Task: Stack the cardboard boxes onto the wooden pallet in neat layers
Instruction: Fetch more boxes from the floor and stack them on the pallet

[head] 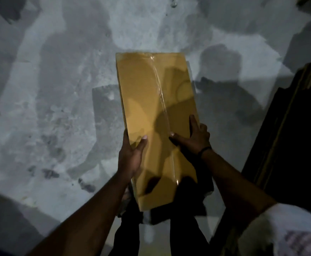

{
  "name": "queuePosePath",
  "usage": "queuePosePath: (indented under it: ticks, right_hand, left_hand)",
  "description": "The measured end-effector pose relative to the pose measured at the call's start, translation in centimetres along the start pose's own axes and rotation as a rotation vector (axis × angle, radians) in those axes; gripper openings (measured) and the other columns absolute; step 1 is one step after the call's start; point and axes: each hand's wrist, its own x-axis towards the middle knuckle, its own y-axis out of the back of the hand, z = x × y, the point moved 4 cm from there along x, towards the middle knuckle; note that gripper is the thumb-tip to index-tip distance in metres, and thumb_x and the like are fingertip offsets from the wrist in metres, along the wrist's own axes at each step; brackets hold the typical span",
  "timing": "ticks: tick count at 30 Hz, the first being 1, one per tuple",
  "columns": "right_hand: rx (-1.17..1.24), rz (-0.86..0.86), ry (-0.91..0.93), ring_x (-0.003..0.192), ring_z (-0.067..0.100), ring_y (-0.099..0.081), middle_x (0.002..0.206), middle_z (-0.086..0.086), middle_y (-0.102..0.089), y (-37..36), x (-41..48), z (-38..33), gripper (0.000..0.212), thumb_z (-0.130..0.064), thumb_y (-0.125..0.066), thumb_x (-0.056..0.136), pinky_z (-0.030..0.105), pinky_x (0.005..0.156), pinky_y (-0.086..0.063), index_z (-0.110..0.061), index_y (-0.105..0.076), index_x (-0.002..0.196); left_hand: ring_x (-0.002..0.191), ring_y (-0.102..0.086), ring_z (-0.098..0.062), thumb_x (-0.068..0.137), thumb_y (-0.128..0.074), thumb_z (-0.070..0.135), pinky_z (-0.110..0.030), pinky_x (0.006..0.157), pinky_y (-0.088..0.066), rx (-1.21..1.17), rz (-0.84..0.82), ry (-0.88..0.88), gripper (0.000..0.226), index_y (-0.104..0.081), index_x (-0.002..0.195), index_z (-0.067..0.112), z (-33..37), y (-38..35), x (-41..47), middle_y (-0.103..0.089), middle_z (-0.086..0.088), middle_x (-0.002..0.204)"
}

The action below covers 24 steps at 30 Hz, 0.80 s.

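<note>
A long tan cardboard box (pixel 151 100), sealed lengthwise with clear tape, is held in the air above the floor in front of me. My left hand (pixel 130 154) grips its left edge near the close end, thumb on top. My right hand (pixel 193 137) grips the right edge, with the thumb across the top face. The fingers under the box are hidden. No pallet is visible in this view.
Grey, patchy concrete floor (pixel 58 108) with hard shadows spreads all around. A dark stack of flat cardboard sheets (pixel 289 126) stands at the right edge. My dark trouser legs (pixel 184 218) show below the box.
</note>
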Motion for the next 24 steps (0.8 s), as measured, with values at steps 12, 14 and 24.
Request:
queuePosePath:
  ticks: [12,14,24]
  right_hand:
    - [-0.440,0.243,0.313,0.145,0.041,-0.026,0.166,0.007,0.000,7.7,-32.7,-20.5,0.112,-0.100,-0.046,0.061,0.055,0.116,-0.031,-0.046,-0.020,0.155]
    - [-0.509,0.275,0.405,0.140,0.042,-0.030,0.167,0.001,-0.001,8.4,-37.9,-23.7,0.102,-0.097,-0.044,0.067,0.053,0.115,-0.031,-0.044,-0.028,0.153]
    - [-0.618,0.298,0.750,0.140,0.043,-0.030,0.168,-0.006,0.000,3.2,-58.4,-31.5,0.102,-0.099,-0.030,0.069,0.054,0.114,-0.030,-0.045,-0.024,0.155]
  left_hand:
    - [0.138,-0.046,-0.036,0.068,-0.059,0.091,-0.047,0.104,-0.049,0.286,0.062,-0.102,0.120,0.007,0.157,0.045,17.5,20.7,-23.4,-0.015,0.001,0.167]
    - [0.132,-0.052,-0.039,0.065,-0.054,0.096,-0.046,0.098,-0.053,0.380,0.088,-0.144,0.119,0.003,0.157,0.047,19.3,24.3,-27.5,-0.012,0.000,0.166]
    - [0.134,-0.051,-0.030,0.063,-0.051,0.098,-0.040,0.100,-0.049,0.422,0.495,-0.180,0.110,-0.019,0.156,0.049,19.3,40.5,-46.7,-0.015,0.002,0.164]
